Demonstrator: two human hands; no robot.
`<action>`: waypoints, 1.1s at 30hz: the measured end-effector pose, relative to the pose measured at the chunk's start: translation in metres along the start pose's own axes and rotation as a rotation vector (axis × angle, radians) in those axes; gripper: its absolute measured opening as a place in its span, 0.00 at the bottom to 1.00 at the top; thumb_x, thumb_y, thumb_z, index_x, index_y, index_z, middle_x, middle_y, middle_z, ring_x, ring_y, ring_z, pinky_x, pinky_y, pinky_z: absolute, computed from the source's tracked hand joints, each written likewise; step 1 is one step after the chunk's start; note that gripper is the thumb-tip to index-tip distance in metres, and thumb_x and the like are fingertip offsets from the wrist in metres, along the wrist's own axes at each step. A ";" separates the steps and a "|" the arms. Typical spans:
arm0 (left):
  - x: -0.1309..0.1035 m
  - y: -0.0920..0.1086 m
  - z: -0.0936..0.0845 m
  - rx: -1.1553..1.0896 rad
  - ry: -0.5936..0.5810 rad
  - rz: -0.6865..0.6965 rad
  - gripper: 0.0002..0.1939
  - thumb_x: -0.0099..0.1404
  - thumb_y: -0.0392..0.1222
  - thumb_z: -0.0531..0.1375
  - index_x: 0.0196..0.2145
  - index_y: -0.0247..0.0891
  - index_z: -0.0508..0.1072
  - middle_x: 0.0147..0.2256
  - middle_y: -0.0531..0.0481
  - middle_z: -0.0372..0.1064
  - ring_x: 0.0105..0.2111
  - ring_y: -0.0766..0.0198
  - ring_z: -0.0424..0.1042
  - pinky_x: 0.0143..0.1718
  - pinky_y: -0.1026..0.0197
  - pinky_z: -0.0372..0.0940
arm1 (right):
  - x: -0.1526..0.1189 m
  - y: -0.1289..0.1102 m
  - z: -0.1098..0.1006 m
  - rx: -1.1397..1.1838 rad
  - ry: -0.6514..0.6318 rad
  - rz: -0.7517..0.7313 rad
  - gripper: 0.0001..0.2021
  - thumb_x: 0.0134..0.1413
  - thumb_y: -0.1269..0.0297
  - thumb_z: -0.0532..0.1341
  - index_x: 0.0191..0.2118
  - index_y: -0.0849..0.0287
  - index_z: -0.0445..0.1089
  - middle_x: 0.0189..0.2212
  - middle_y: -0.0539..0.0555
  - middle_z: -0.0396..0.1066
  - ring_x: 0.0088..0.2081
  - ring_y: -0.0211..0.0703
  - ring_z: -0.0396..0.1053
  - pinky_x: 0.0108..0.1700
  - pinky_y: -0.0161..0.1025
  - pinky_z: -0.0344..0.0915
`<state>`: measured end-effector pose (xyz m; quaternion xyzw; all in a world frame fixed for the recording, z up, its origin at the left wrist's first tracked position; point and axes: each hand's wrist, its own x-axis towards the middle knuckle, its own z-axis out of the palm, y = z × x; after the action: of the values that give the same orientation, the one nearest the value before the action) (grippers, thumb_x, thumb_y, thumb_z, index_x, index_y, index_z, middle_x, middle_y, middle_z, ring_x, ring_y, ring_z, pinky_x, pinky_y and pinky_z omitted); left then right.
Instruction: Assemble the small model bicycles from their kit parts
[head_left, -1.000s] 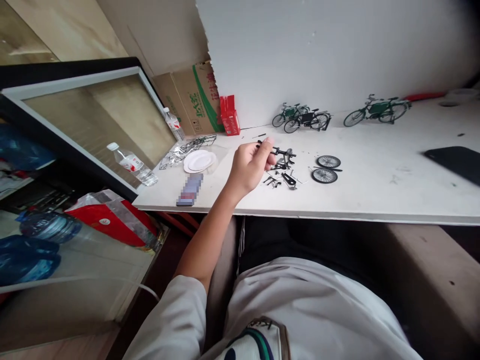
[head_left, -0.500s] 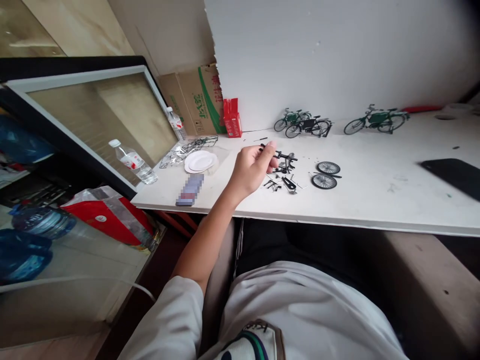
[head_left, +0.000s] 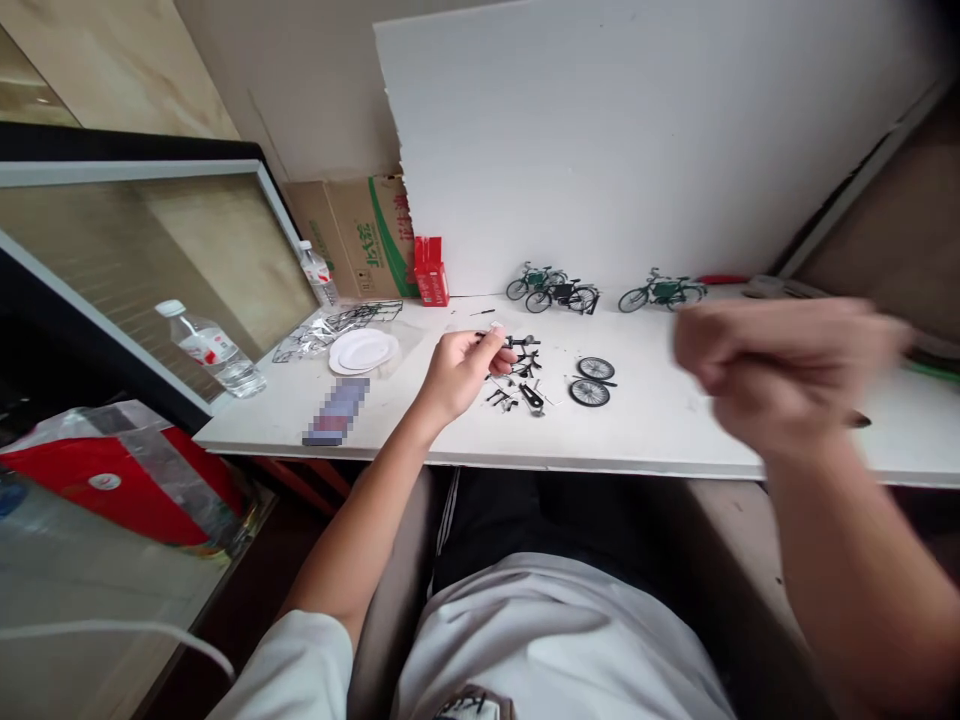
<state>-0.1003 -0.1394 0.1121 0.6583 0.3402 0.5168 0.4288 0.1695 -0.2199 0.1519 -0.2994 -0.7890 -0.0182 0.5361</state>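
My left hand (head_left: 469, 368) pinches a small black bicycle part (head_left: 521, 343) above the white table. Just beyond its fingers lie loose black parts (head_left: 531, 396), with two spoked wheels (head_left: 589, 391) to their right. High at the right, my right hand (head_left: 780, 375) is smeared by motion; its fingers look curled, but whether anything is in them cannot be made out. Three model bicycles stand along the back board, among them a black one (head_left: 562, 296) and a green one (head_left: 661, 291) at the right.
White plates (head_left: 364, 351), a blurred-out phone (head_left: 336, 411) and a water bottle (head_left: 210, 350) are on the table's left part. A red box (head_left: 431, 272) stands by a cardboard box (head_left: 360, 235). A red bag (head_left: 127, 470) sits below, left of the table (head_left: 645, 450).
My right hand has come into view at the right, over the table. The view has shifted to the right. My left hand still holds the black part.
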 end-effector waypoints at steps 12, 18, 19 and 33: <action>-0.007 -0.024 0.026 0.121 -0.137 0.086 0.25 0.76 0.61 0.61 0.43 0.34 0.84 0.41 0.39 0.84 0.42 0.53 0.83 0.47 0.56 0.74 | -0.022 0.051 0.079 0.625 -0.140 0.821 0.29 0.63 0.32 0.66 0.47 0.57 0.77 0.36 0.57 0.78 0.39 0.45 0.77 0.29 0.35 0.70; -0.006 -0.033 0.029 0.236 -0.139 0.153 0.21 0.75 0.59 0.64 0.45 0.37 0.85 0.45 0.40 0.84 0.47 0.51 0.81 0.51 0.55 0.70 | -0.024 0.060 0.075 0.647 -0.074 0.845 0.27 0.50 0.44 0.79 0.46 0.58 0.77 0.36 0.55 0.79 0.39 0.45 0.77 0.29 0.35 0.71; -0.005 -0.034 0.029 0.194 -0.156 0.119 0.21 0.73 0.59 0.65 0.47 0.37 0.85 0.47 0.40 0.83 0.49 0.50 0.80 0.53 0.54 0.70 | -0.025 0.062 0.075 0.660 -0.079 0.848 0.28 0.48 0.45 0.80 0.48 0.57 0.76 0.36 0.55 0.80 0.39 0.46 0.78 0.29 0.36 0.71; 0.007 -0.062 0.029 -0.284 -0.247 -0.220 0.25 0.55 0.47 0.81 0.45 0.32 0.82 0.43 0.39 0.84 0.46 0.49 0.84 0.59 0.43 0.73 | -0.032 0.074 0.076 0.632 -0.150 0.819 0.32 0.52 0.51 0.78 0.56 0.54 0.66 0.36 0.52 0.81 0.38 0.45 0.78 0.33 0.39 0.76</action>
<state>-0.0706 -0.1140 0.0550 0.6085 0.2787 0.4253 0.6093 0.1508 -0.1470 0.0705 -0.4075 -0.6106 0.4532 0.5057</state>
